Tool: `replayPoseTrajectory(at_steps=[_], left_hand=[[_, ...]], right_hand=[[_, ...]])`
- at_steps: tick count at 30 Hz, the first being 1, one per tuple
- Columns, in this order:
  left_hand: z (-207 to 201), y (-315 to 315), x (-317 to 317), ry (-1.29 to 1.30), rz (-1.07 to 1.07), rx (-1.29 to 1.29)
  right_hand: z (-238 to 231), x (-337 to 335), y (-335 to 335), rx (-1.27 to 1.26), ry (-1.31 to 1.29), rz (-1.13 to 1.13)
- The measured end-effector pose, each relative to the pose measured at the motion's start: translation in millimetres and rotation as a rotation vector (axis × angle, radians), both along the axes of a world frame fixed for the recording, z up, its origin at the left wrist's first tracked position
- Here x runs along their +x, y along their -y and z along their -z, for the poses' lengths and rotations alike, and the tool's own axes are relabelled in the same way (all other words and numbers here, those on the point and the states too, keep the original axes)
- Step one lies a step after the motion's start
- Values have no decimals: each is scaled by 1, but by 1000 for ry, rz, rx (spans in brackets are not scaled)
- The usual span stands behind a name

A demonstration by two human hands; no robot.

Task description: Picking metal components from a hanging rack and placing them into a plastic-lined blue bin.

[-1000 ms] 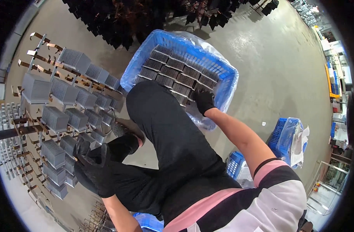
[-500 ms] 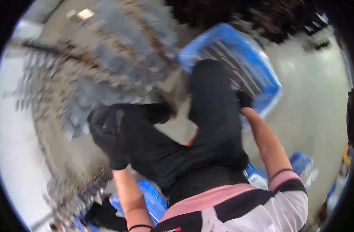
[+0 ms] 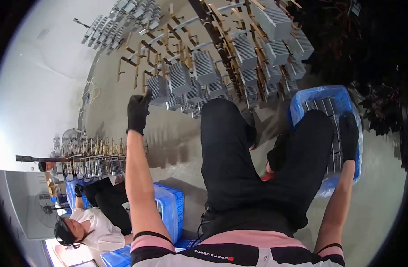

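Note:
Both my hands wear black gloves. My left hand is raised at the left, its fingers partly spread. One fingertip is at the lower left edge of a grey finned heat sink hanging on a rack; whether they touch I cannot tell. More heat sinks hang beside it from brass-coloured hooks. My right hand reaches into a blue crate lined with clear plastic, fingers stretched out along its right inner side. Grey finned pieces lie in that crate, next to my fingers.
A dark rack bar carries the hanging pieces ahead. At the right hang dark strips. Another blue crate stands at my left, near a seated co-worker. Beyond are another loaded rack and a fan.
My view has swung, so the rack now shows ahead and the crate farther right. My left hand has left my knee area and risen to the hanging pieces. My right hand stays at the crate.

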State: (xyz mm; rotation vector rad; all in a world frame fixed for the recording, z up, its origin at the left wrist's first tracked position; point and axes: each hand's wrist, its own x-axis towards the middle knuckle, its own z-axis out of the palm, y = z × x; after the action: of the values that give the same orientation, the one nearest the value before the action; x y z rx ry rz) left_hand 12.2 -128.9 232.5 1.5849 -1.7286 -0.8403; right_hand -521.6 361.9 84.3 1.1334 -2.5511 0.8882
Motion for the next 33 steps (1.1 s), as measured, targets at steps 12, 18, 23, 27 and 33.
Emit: replayPoseTrajectory(at_steps=[12,18,23,27,33], left_hand=[[53,89,27,554,571,-217],[60,58,6,242,359,-45],[34,33,-9,-513,112,405],[20,9,6,-498,266,438],[52,-92,20,-265,256,-293]], right_hand=[[-83,111,96,-145,-17,-216],[-69,101,91,-153,-53,-219],[-75,105,91,-197,-8,-232],[-71,107,94,-266,55,-225],[-91,116,88,-204,-29,-250]])
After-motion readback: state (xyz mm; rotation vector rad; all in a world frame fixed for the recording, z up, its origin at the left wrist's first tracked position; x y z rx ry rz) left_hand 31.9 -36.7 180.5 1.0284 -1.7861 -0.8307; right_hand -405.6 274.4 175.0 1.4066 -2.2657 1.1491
